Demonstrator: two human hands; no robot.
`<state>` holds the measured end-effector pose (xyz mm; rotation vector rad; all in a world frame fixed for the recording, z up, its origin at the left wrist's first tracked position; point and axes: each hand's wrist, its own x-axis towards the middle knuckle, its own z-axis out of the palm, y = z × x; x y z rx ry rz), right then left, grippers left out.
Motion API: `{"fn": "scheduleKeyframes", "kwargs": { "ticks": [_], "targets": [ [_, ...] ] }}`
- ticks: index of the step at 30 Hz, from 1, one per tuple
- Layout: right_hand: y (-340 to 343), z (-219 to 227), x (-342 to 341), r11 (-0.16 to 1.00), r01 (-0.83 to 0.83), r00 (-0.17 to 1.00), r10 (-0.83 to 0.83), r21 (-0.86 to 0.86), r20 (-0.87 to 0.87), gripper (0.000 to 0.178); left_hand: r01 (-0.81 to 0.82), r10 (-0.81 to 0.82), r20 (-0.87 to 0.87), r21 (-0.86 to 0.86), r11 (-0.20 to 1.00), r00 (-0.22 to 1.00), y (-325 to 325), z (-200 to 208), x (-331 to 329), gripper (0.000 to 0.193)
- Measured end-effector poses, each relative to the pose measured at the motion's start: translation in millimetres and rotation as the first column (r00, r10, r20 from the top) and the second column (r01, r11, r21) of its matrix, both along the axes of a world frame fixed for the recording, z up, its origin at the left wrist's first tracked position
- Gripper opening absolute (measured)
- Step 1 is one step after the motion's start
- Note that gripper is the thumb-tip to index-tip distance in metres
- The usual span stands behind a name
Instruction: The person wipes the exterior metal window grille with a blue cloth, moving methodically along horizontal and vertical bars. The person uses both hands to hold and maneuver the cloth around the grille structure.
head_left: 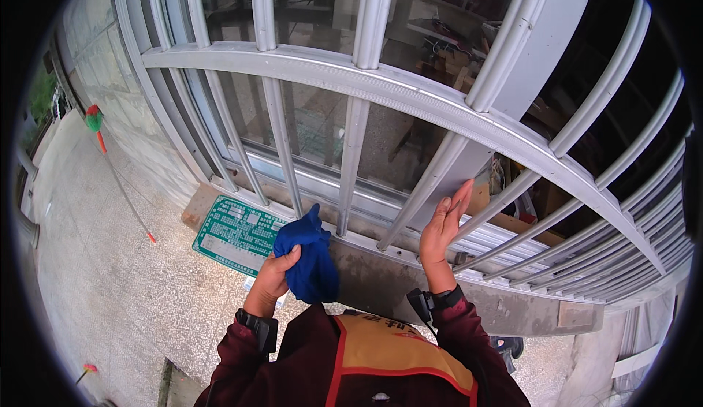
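My left hand [274, 278] is closed on a crumpled blue cloth [311, 257], its thumb on top and the cloth hanging loosely over the ledge. My right hand [442, 231] is open and empty, fingers stretched upward between two silver window bars. Its fingertips are at the edge of the grey window frame [458, 169]; I cannot tell whether they touch it. The metal window grille [410, 85] curves across the view in front of the glass [307, 118].
A green printed plaque [238, 235] leans beside the stone sill [381, 279], left of the cloth. Right of the frame, the window shows a gap with boxes [523, 220] inside. A long-handled duster [121, 180] lies on the speckled floor [102, 282] at the left.
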<state>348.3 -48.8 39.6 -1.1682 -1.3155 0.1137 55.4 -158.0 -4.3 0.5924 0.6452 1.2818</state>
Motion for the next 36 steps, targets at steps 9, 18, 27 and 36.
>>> {"fn": "scheduleKeyframes", "kwargs": {
  "ticks": [9,18,27,36],
  "targets": [
    [0,-1,4,0.997,-0.063,0.998,0.063,0.048,0.006,0.055,0.063,-0.057,0.141,-0.038,0.997,0.988,-25,2,48,0.042],
    [-4,3,5,0.994,-0.103,0.994,0.104,0.027,-0.024,0.054,-0.068,0.054,-0.068,-0.224,0.972,0.996,15,0,112,0.031],
    [-5,5,4,0.997,-0.070,0.997,0.071,0.035,-0.007,0.055,-0.290,0.255,-0.414,-0.024,0.957,0.874,73,-31,141,0.028],
    [-6,7,5,0.996,-0.087,0.996,0.087,0.012,0.010,0.055,-0.423,0.186,-0.956,0.074,0.903,0.229,124,-71,155,0.059]
  ]
}}
